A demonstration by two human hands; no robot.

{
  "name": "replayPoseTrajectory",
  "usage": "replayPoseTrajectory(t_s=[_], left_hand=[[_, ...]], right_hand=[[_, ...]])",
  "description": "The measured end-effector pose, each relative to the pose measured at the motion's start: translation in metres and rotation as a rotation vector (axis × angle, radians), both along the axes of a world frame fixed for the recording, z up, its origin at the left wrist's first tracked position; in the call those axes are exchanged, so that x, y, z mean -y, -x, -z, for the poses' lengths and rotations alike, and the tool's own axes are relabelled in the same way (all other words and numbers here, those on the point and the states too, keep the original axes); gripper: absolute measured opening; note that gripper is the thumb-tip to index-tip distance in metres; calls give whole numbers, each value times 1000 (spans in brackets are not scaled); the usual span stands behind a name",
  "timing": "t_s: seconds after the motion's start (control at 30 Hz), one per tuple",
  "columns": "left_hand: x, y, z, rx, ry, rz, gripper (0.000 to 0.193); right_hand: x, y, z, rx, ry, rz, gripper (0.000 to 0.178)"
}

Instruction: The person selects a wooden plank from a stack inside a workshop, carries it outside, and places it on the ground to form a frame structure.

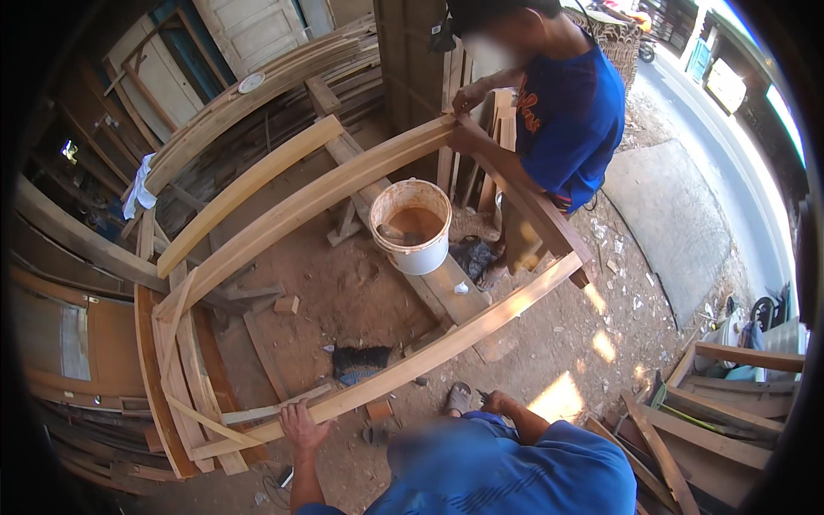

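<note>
A long wooden door frame [433, 343] lies across the view, its near beam running from lower left to the right. Over that beam's left part my left hand [302, 427] is closed, fingers across the top. My right hand [505, 403] hangs beside my body, apart from the frame, its fingers drawn together at a small dark thing I cannot make out. Across from me, a person in a blue shirt [579, 120] holds the far right corner of the frame with both hands. Crossed thin battens [210, 421] brace its left end.
Inside the frame a white bucket [418, 260] of brownish liquid stands on a wooden bench [446, 287]. A loose curved-looking plank [249, 189] lies beyond. Timber scraps [712, 421] are piled at lower right. Doors [249, 34] and stacked boards stand at the back left.
</note>
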State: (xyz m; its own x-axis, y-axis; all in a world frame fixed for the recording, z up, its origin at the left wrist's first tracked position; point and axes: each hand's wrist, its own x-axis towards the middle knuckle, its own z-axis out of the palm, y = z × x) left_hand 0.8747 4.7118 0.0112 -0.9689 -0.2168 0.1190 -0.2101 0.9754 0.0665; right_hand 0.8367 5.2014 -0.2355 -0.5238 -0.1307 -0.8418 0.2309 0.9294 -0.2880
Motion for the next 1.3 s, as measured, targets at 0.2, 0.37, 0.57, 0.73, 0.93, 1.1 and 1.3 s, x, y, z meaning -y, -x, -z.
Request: replayPoseTrajectory(t_s=[0.2,0.37,0.57,0.73,0.93,1.1,1.3], left_hand=[[-8,3,-10,39,9,-25,80],[-7,4,-10,78,4,-51,81],[-5,0,-8,81,-5,-66,82],[-2,1,1,-3,27,-22,82],[1,-3,1,48,23,-43,83],[1,-1,-1,54,36,-19,82],[-5,5,-9,69,-20,-41,81]], right_hand=[[0,5,4,-9,117,37,43],[11,12,-13,-5,64,7,43],[14,18,-19,49,88,-107,45],[11,20,-41,105,211,83,38],[16,19,-45,100,284,223,40],[29,30,-48,32,304,392,40],[49,15,-55,-28,177,611,44]])
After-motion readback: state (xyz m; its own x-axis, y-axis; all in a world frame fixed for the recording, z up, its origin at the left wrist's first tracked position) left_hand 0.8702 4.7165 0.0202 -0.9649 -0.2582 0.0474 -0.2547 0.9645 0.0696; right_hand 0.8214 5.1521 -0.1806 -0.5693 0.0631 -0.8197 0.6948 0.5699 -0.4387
